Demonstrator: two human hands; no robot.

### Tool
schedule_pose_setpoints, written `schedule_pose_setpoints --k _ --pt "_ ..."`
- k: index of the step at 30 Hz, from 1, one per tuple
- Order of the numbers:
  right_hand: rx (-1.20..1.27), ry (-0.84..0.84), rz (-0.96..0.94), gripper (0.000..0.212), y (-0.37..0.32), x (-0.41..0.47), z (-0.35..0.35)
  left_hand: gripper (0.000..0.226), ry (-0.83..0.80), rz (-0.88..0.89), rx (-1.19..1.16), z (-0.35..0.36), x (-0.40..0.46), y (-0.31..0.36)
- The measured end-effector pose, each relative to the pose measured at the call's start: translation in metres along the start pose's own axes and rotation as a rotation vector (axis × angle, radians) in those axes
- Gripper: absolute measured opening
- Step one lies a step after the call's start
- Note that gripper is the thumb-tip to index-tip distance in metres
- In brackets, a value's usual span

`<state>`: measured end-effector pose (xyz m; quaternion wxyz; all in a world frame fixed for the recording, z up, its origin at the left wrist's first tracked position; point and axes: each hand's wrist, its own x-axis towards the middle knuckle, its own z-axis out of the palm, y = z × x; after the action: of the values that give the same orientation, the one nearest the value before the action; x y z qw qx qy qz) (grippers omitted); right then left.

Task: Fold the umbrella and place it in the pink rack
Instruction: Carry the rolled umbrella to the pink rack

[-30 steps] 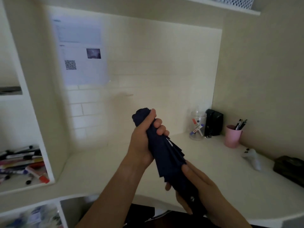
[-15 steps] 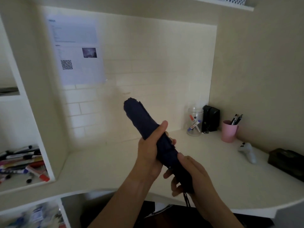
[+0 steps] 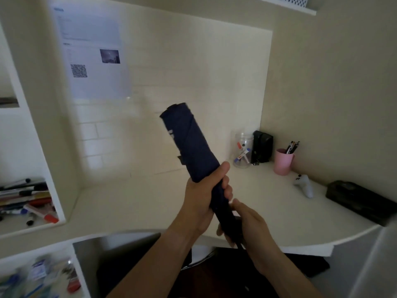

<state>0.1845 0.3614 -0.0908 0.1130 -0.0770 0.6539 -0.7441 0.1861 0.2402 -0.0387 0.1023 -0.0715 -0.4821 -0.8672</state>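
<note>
Umbrella (image 3: 189, 143), navy, rolled into a tight bundle, held up over the table (image 3: 137, 203) at a slant, top end toward the tiled wall, handle end down toward the body. Left hand (image 3: 202, 201) wrapped round the lower part of the canopy, thumb lying up along the fabric, fingers curled round the far side. Right hand (image 3: 251, 224) just below it, curled round the dark handle end, fingers underneath and partly hidden. Small strap tab sticking out on the left side of the bundle, with a white mark on the fabric above it. Pink cup (image 3: 283, 161) with pens at the back right of the table, well apart from the umbrella. Beside it a black box (image 3: 262, 146) and a clear jar (image 3: 242, 150) with markers in the corner. White controller (image 3: 304, 186) lying nearer the right edge, a dark case (image 3: 361, 201) past it. Printed sheet (image 3: 92, 54) with a code square stuck to the wall at upper left. Side shelf (image 3: 32, 224) at left holding a heap of markers and pens.
</note>
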Motion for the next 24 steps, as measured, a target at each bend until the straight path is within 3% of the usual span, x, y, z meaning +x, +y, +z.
schedule_pose_setpoints --k 3,5,7,9,11,13,14,16,18,21,24 --pt "-0.294 0.247 -0.298 0.037 -0.010 -0.025 -0.017 0.044 0.108 0.112 0.533 -0.005 -0.007 0.005" --pt "-0.470 0.384 -0.601 0.027 -0.032 -0.055 -0.025 0.038 0.108 0.235 0.983 -0.010 -0.009 0.000" --pt "-0.770 0.416 -0.905 0.016 -0.057 -0.086 -0.023 0.027 0.080 0.357 1.358 -0.012 -0.010 -0.008" --pt "-1.161 0.354 -1.068 0.020 -0.072 -0.104 -0.017 0.026 0.019 0.465 1.604 -0.009 -0.012 -0.020" --pt "-1.539 0.283 -1.011 0.047 -0.081 -0.105 -0.020 0.025 -0.057 0.567 1.728 0.002 -0.019 -0.028" --pt "-1.862 0.205 -0.730 0.073 -0.089 -0.097 -0.035 0.025 -0.116 0.667 1.788 0.015 -0.027 -0.034" --pt "-1.963 0.164 -0.571 0.074 -0.092 -0.093 -0.046 0.027 -0.144 0.739 1.804 0.021 -0.031 -0.038" --pt "-1.987 0.124 -0.403 0.055 -0.092 -0.092 -0.075 0.033 -0.229 0.879 1.791 0.035 -0.035 -0.047" --pt "-1.924 0.150 -0.395 0.040 -0.083 -0.104 -0.107 0.040 -0.375 0.959 1.747 0.051 -0.032 -0.061" --pt "-1.871 0.256 -0.338 0.043 -0.062 -0.140 -0.168 0.060 -0.562 0.969 1.709 0.080 -0.033 -0.081" --pt "-1.793 0.327 -0.238 0.045 -0.036 -0.184 -0.241 0.061 -0.757 0.970 1.678 0.118 -0.042 -0.120"
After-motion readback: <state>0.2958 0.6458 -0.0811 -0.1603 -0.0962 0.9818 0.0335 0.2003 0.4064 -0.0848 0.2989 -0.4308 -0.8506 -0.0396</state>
